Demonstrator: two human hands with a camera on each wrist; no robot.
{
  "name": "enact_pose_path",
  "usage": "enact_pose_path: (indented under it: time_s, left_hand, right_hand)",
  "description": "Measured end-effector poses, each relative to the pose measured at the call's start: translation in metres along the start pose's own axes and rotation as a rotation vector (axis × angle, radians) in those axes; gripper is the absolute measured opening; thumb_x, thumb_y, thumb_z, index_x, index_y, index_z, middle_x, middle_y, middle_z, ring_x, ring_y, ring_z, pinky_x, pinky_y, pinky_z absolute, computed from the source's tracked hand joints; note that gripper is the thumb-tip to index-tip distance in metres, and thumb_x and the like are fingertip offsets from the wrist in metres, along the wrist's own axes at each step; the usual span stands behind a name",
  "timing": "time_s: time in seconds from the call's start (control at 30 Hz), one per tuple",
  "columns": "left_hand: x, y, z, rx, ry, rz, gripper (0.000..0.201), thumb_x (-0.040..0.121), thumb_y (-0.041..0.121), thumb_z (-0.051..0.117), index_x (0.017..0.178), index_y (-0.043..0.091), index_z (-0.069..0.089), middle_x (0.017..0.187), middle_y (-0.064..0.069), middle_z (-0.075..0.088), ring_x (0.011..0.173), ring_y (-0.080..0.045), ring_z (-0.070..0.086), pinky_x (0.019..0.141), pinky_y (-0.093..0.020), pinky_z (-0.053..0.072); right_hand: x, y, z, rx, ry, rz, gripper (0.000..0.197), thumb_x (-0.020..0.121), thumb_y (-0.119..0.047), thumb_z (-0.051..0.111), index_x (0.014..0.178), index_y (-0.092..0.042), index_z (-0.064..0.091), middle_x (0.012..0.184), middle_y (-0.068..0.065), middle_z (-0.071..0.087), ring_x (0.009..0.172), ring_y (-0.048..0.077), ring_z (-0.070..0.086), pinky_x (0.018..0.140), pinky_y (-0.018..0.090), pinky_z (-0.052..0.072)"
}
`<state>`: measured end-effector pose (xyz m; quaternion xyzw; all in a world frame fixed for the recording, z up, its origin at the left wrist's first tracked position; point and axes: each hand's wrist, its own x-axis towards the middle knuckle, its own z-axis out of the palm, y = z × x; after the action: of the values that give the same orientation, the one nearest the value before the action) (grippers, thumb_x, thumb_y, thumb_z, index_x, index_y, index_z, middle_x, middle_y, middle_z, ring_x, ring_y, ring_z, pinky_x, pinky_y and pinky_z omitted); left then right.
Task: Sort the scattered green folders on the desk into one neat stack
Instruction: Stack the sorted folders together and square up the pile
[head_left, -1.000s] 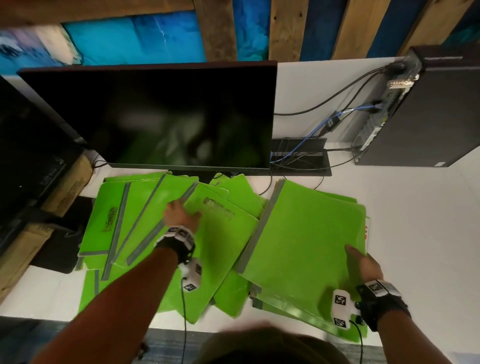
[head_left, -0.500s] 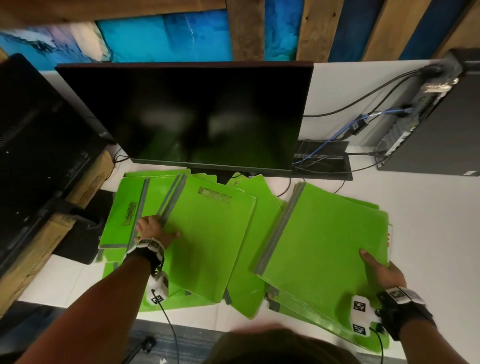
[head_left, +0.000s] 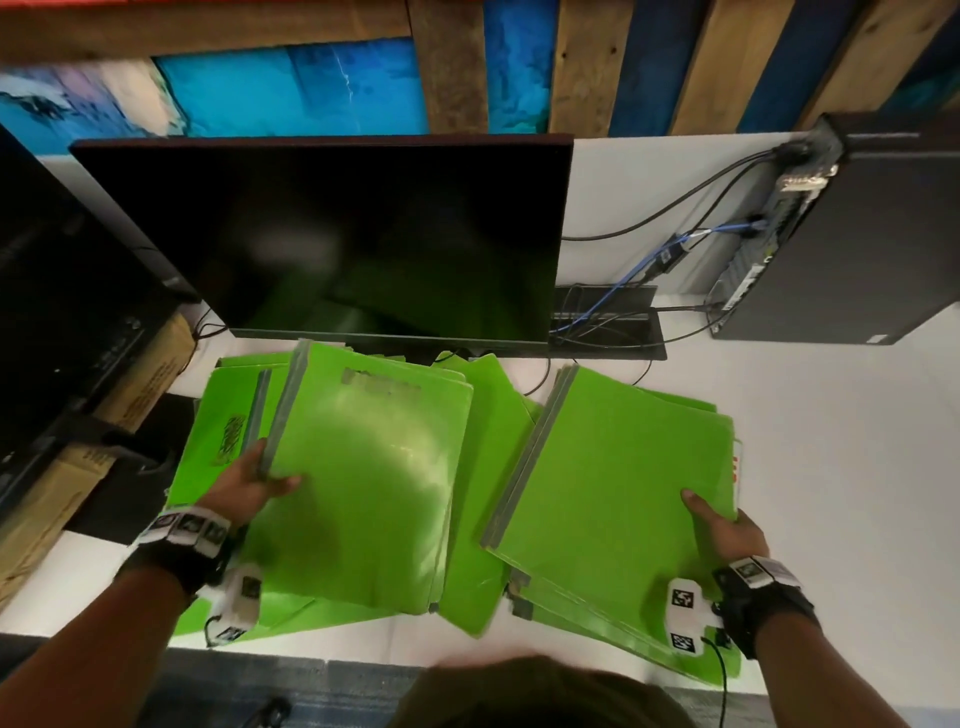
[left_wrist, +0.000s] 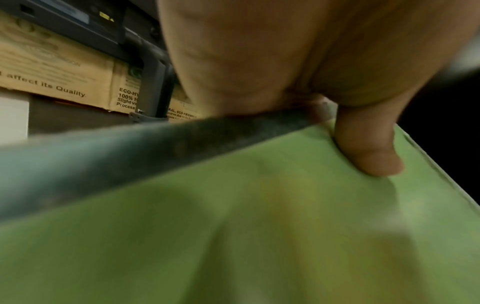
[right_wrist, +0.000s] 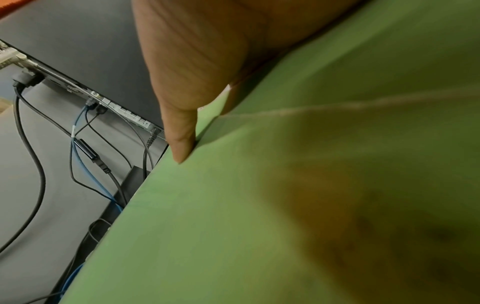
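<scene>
Several green folders with grey spines lie spread over the white desk (head_left: 831, 441). My left hand (head_left: 254, 480) grips one folder (head_left: 363, 478) by its grey spine edge, thumb on top, and holds it raised over the left pile (head_left: 218, 415). The left wrist view shows the thumb (left_wrist: 369, 150) pressing that folder (left_wrist: 259, 226) beside the spine. My right hand (head_left: 722, 525) holds the right edge of the top folder (head_left: 618, 467) of the right pile, thumb on top. The right wrist view shows the same folder (right_wrist: 285, 205). More folders (head_left: 483, 441) lie between the two piles.
A dark monitor (head_left: 337, 234) stands just behind the folders. A black computer case (head_left: 857, 249) with cables (head_left: 649, 270) sits at the back right. A second dark screen (head_left: 52, 312) and a cardboard box (head_left: 130, 395) are at the left. My head (head_left: 540, 691) shows at the bottom.
My left hand has slid from the folder's middle to its grey spine edge, gripped it and lifted it toward me. The right hand has kept its hold on the right pile.
</scene>
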<state>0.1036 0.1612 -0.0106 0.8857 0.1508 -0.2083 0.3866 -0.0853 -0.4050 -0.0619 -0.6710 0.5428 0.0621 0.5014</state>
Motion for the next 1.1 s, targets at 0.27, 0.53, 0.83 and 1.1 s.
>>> enact_pose_path:
  time_s: [0.27,0.53,0.83,1.1]
  left_hand:
    - [-0.069,0.095,-0.001,-0.436,-0.258,0.247,0.043,0.073,-0.001,0.064,0.110,0.021,0.062,0.093,-0.002,0.076,0.085,-0.022,0.070,0.075,-0.042,0.053]
    - [-0.060,0.163,0.138,-0.218,-0.444,0.248,0.067,0.066,0.019,0.083,0.127,0.024,0.055,0.123,0.000,0.064,0.120,-0.027,0.054,0.102,-0.046,0.041]
    - [-0.071,0.160,0.237,0.118,-0.270,0.132,0.074,0.073,0.027,0.081,0.134,0.011,0.041,0.125,-0.007,0.054,0.112,-0.028,0.054,0.092,-0.036,0.047]
    - [-0.083,0.172,0.273,0.236,-0.048,0.147,0.082,0.075,0.041,0.075,0.143,0.014,0.037,0.133,-0.013,0.041,0.122,-0.034,0.044,0.101,-0.040,0.043]
  right_hand:
    - [-0.001,0.002,0.000,0.015,-0.001,-0.005,0.074,0.066,-0.058,0.075,0.120,-0.010,0.063,0.119,0.017,0.066,0.103,0.036,0.062,0.094,0.047,0.049]
    - [-0.002,0.001,-0.004,-0.009,-0.039,-0.013,0.072,0.070,-0.058,0.072,0.121,-0.009,0.061,0.119,0.016,0.066,0.102,0.035,0.063,0.092,0.042,0.050]
    - [0.000,0.000,-0.006,-0.010,-0.078,-0.025,0.064,0.079,-0.053,0.066,0.125,-0.008,0.058,0.125,0.016,0.063,0.110,0.035,0.060,0.096,0.041,0.046]
    - [-0.002,0.001,-0.005,-0.027,-0.100,-0.068,0.063,0.084,-0.055,0.059,0.122,-0.006,0.061,0.120,0.020,0.064,0.095,0.030,0.060,0.088,0.035,0.047]
